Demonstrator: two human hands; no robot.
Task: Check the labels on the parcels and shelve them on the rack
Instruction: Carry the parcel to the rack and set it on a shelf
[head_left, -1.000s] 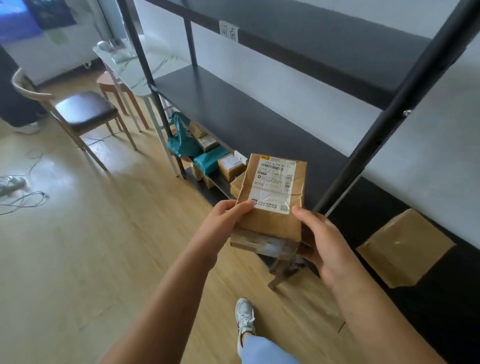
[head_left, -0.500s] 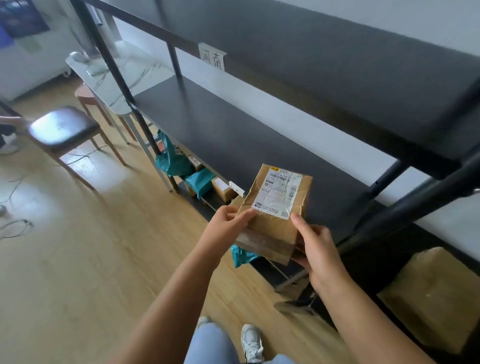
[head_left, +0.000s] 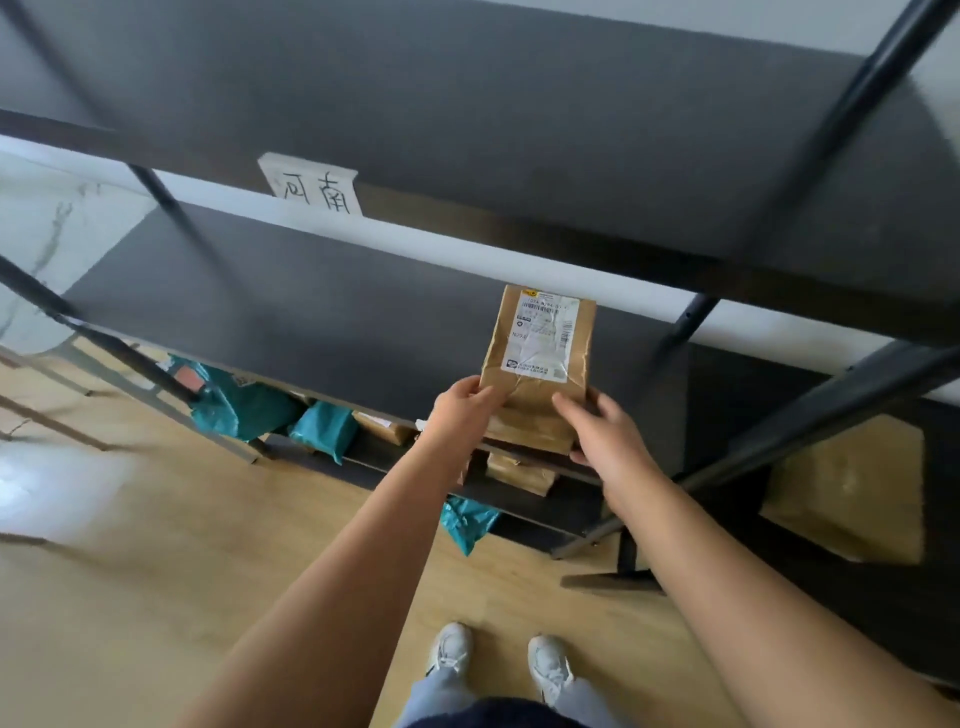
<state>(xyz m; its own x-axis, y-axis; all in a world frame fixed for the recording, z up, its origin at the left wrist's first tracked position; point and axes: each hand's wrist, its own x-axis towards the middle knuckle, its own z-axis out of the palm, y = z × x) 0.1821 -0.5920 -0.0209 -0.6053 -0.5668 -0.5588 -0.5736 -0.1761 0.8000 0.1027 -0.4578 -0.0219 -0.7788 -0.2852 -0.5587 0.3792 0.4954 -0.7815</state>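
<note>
A brown paper parcel (head_left: 540, 364) with a white shipping label on top lies flat at the front edge of the black rack's middle shelf (head_left: 311, 312). My left hand (head_left: 462, 410) grips its near left corner. My right hand (head_left: 602, 431) holds its near right corner from the side and below. The parcel's near end sticks out past the shelf edge. A white paper tag with handwritten characters (head_left: 317, 192) hangs on the edge of the shelf above.
On the lowest shelf lie teal mailer bags (head_left: 322, 426) and small brown boxes (head_left: 519, 467). A larger brown parcel (head_left: 852, 488) sits on the shelf section to the right. Black rack posts (head_left: 831, 410) cross at the right. My white shoes stand on the wooden floor.
I stepped closer and turned to face the rack. Both hands carried the parcel forward from in front of my body onto the middle shelf.
</note>
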